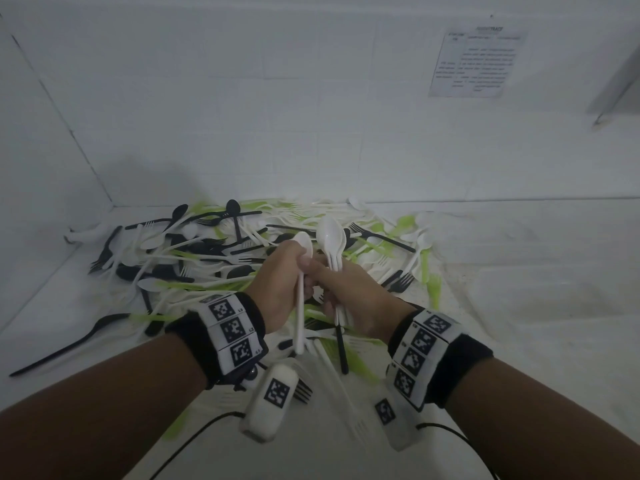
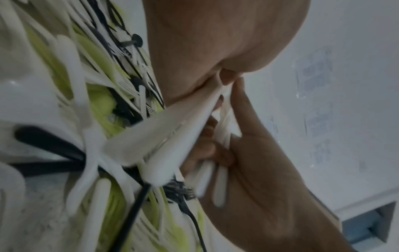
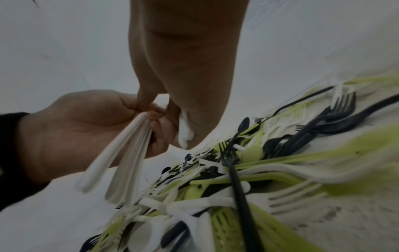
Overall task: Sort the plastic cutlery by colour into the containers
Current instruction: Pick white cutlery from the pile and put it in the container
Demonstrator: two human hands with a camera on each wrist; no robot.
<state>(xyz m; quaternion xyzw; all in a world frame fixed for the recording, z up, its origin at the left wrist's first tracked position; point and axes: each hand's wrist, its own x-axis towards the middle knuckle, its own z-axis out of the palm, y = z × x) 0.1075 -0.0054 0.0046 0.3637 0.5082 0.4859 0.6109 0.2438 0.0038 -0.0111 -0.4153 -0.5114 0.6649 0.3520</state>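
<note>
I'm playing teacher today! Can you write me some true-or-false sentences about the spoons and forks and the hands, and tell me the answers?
1. The right hand holds a bunch of white spoons. True.
2. The left hand is empty. False: it holds a single white spoon.
3. The pile on the table has white, black and green cutlery mixed together. True.
4. The spoons in both hands are black. False: they are white.
5. A sheet of paper hangs on the wall. True.
6. The two hands are far apart. False: they are close together above the pile.
</note>
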